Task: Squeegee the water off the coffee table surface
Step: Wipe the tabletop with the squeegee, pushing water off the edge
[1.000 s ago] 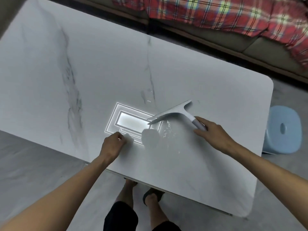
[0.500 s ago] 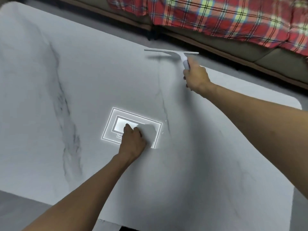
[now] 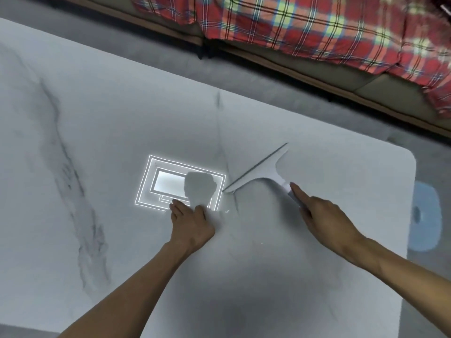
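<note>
Head view: white squeegee, slanted blade

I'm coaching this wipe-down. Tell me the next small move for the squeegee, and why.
Probably keep drawing the squeegee toward the table's near edge. The right hand grips its handle with the blade down mid-table, and small glints of water lie just ahead of it, beside the left hand braced on the top.

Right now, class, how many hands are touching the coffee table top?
1. The left hand rests flat on the coffee table near its middle. The right hand grips the squeegee handle instead, farther right. No other hands show.
</note>
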`<state>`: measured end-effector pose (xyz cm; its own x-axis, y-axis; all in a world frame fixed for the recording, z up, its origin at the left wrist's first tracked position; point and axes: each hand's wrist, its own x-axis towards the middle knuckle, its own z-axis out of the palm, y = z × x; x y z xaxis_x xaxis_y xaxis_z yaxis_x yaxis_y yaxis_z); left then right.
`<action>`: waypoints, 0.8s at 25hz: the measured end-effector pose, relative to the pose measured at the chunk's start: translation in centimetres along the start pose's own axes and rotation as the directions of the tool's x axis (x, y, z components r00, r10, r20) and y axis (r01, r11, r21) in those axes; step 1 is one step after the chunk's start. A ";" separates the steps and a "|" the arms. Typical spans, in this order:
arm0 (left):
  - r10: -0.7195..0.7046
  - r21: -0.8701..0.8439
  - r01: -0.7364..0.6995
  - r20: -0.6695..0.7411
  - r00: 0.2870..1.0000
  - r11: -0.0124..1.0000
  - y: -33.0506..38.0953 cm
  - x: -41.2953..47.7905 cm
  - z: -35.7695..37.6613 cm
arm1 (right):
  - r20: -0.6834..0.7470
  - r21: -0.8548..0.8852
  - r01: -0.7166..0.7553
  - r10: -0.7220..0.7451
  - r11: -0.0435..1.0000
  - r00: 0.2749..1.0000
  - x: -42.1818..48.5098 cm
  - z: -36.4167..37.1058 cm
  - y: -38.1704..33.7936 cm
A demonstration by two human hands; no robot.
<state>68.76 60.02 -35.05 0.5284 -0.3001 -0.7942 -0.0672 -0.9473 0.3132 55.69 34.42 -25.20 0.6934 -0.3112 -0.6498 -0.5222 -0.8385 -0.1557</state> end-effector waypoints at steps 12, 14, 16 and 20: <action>-0.010 0.024 0.010 0.025 1.000 1.000 0.4 -0.2 -0.3 | -0.189 0.476 -0.151 0.269 0.866 0.944 12.8 -7.5 -3.1; -0.002 0.034 0.001 0.022 1.000 0.999 0.3 -0.2 0.0 | -0.190 0.395 -0.154 0.244 0.906 0.951 12.2 -5.7 -3.8; 0.001 0.045 -0.002 0.010 1.000 0.999 0.0 -0.2 0.3 | -0.208 0.280 -0.116 0.178 0.953 0.962 9.7 -3.3 -3.8; 0.036 0.063 -0.029 -0.100 0.994 0.998 -0.5 -0.8 1.0 | -0.182 0.225 0.027 0.015 0.974 0.983 3.0 0.8 -2.8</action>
<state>67.49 60.64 -35.11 0.6080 -0.3210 -0.7262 -0.1362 -0.9433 0.3029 58.85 36.22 -27.32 0.7644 -0.3998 -0.5057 -0.6017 -0.7243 -0.3368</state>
